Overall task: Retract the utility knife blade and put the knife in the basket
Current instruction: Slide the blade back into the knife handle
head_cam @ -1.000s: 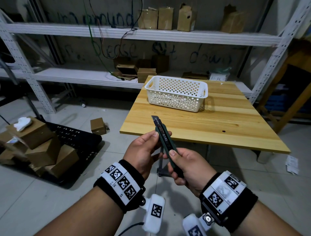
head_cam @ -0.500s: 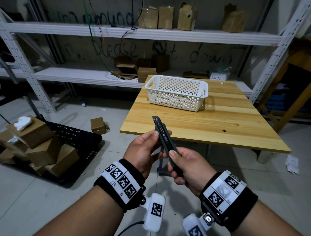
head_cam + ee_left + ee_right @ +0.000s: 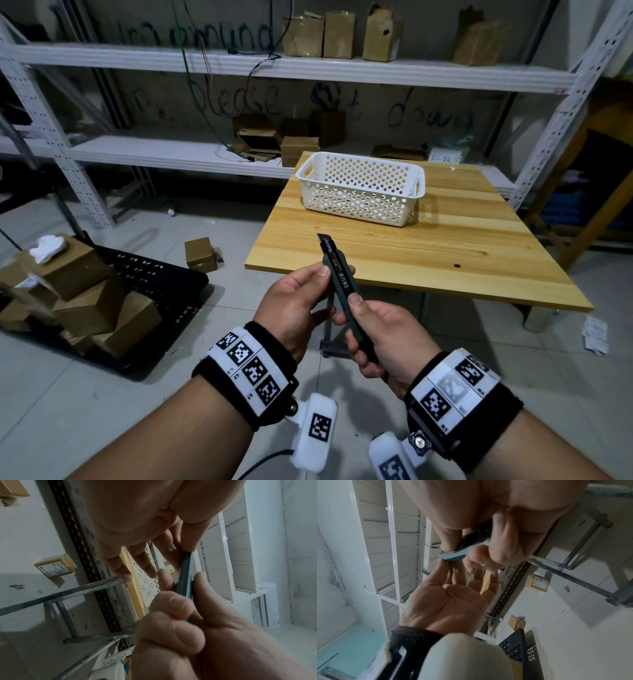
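Note:
A dark green utility knife [image 3: 339,284] is held in the air just in front of the table's near edge, its tip pointing up and away. A short length of blade [image 3: 323,240] sticks out at the top. My left hand [image 3: 298,301] pinches the upper body between thumb and fingers. My right hand [image 3: 383,335] grips the lower handle, thumb lying on top of the knife. In the left wrist view the knife [image 3: 185,577] runs between both hands. A white perforated basket [image 3: 359,192] stands on the table's far side, with nothing showing inside it.
The wooden table [image 3: 445,257] stands ahead and to the right. White metal shelving [image 3: 171,154] with cardboard boxes runs behind it. On the floor to the left is a black crate [image 3: 154,281] with boxes, and a small box [image 3: 200,253] lies near the table corner.

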Motion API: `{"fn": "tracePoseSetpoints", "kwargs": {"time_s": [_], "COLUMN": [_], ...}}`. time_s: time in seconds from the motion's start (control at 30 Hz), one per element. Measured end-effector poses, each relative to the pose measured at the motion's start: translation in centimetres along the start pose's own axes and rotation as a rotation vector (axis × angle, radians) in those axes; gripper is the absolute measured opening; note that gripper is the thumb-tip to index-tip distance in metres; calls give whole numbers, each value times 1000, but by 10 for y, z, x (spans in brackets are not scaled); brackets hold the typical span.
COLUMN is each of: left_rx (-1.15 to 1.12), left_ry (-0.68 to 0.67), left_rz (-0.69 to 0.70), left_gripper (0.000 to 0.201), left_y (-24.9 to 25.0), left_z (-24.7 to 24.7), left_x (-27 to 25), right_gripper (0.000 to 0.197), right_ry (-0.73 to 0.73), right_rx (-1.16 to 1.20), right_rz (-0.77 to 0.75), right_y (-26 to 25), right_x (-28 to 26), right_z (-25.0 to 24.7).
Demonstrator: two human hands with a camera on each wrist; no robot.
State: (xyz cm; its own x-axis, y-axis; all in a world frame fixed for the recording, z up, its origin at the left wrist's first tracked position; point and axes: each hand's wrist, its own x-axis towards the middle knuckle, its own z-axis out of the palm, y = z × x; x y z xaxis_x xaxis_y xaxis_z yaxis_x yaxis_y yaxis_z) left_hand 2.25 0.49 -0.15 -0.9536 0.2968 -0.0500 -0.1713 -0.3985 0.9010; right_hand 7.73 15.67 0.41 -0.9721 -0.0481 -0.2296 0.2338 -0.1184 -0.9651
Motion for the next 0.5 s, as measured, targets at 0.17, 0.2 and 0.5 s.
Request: {"fn": "tracePoseSetpoints", "kwargs": {"time_s": [0.17,0.2,0.5], "left_rx": [7,5,-2], "left_ry": [7,7,19], "left_rz": [-3,-4,-15], "left_gripper": [24,23,24], "left_y": [-2,-2,-2], "left_z": [-2,-2,-3], "left_x": [0,1,1], "right_gripper": [40,39,36], "right_ry": [-15,-19,-45], "right_rx": [17,17,12], "right_rz": [2,-1,-9], "right_y": [0,0,-1], "right_x": [0,0,0], "right_z": [0,0,-1]}}
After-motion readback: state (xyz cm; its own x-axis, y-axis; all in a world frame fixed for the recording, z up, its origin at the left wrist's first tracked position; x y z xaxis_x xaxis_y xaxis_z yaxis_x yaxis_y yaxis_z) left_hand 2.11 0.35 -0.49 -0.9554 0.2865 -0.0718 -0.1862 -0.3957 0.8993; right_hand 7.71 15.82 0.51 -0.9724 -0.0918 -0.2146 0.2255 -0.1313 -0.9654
